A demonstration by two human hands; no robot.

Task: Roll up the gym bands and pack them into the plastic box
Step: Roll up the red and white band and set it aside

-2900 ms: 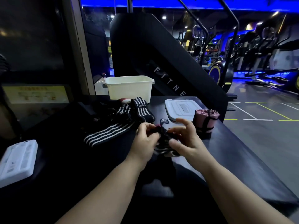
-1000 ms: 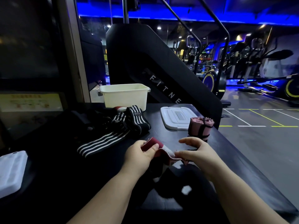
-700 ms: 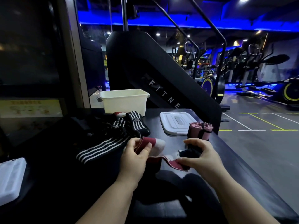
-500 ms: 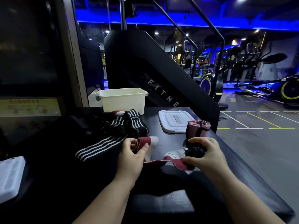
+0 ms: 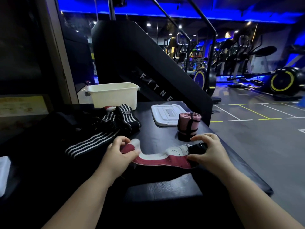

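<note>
A red and white gym band (image 5: 158, 158) lies stretched across the black bench (image 5: 165, 187) between my hands. My left hand (image 5: 118, 154) pinches its left end. My right hand (image 5: 209, 152) grips its right end, where a black strap part shows under my fingers. A pink rolled band (image 5: 189, 123) tied with a black strap stands upright just beyond my right hand. Black bands with white stripes (image 5: 105, 129) lie in a loose heap to the left. The cream plastic box (image 5: 113, 95) stands open at the back of the bench.
The box's white lid (image 5: 165, 114) lies flat behind the pink roll. A white object (image 5: 4, 172) sits at the far left edge. A black stair machine (image 5: 140, 63) rises behind the bench. The bench's right edge drops to the gym floor (image 5: 255, 138).
My hands have drawn apart and pulled the red and white band out from a bunch into a long strip laid on the bench.
</note>
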